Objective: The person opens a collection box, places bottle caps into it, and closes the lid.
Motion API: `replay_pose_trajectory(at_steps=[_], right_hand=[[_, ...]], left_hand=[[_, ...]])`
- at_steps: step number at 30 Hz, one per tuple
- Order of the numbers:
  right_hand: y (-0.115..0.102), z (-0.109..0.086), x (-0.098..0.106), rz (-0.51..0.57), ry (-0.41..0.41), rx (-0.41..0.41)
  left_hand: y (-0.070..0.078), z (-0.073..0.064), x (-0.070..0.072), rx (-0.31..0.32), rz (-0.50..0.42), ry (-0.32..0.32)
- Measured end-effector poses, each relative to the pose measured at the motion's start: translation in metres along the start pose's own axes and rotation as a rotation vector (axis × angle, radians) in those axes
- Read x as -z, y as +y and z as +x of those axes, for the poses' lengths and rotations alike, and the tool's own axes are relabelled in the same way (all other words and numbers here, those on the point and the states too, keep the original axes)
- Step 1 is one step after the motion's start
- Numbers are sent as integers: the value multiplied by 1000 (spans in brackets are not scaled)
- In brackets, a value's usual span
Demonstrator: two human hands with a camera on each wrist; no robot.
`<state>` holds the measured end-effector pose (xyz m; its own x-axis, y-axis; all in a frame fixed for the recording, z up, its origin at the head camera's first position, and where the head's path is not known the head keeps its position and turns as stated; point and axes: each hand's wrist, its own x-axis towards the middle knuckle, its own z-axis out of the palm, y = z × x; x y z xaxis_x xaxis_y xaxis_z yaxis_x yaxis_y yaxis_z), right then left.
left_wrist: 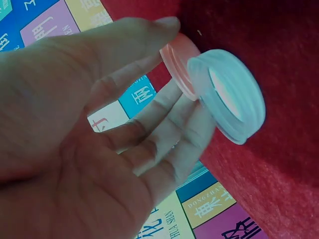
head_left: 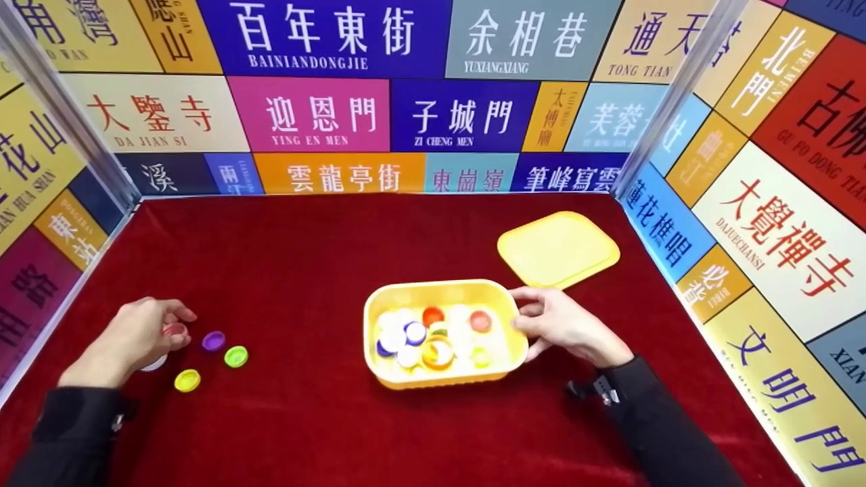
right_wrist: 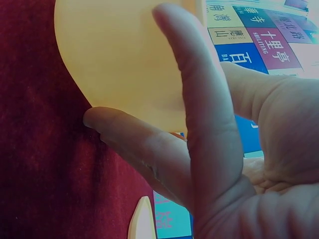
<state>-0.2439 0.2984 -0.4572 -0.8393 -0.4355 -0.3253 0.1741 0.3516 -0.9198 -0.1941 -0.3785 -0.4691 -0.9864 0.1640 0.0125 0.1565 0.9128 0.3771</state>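
Note:
Over the table's left side, my left hand (head_left: 139, 335) pinches a red bottle cap (head_left: 176, 330) between thumb and fingers; it looks pink in the left wrist view (left_wrist: 180, 67). Right beside it there is a white cap (left_wrist: 232, 97), mostly hidden by the hand in the head view. A purple cap (head_left: 214, 341), a green cap (head_left: 236, 356) and a yellow cap (head_left: 187, 381) lie just right of this hand. My right hand (head_left: 565, 323) grips the right end of a yellow plastic box (head_left: 443, 380), with several white, red, purple and yellow caps inside.
A yellow lid (head_left: 558, 249) lies flat behind the box, toward the back right. Dark red cloth (head_left: 291, 419) covers the table. Panels printed with large characters (head_left: 304, 115) stand along the back and both sides.

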Motion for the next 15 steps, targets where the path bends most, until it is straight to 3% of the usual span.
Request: replay_pose_trajectory(at_steps=[15], right_hand=[[1, 0, 0, -1, 12, -1]], left_hand=[[3, 2, 0, -31, 11, 67]])
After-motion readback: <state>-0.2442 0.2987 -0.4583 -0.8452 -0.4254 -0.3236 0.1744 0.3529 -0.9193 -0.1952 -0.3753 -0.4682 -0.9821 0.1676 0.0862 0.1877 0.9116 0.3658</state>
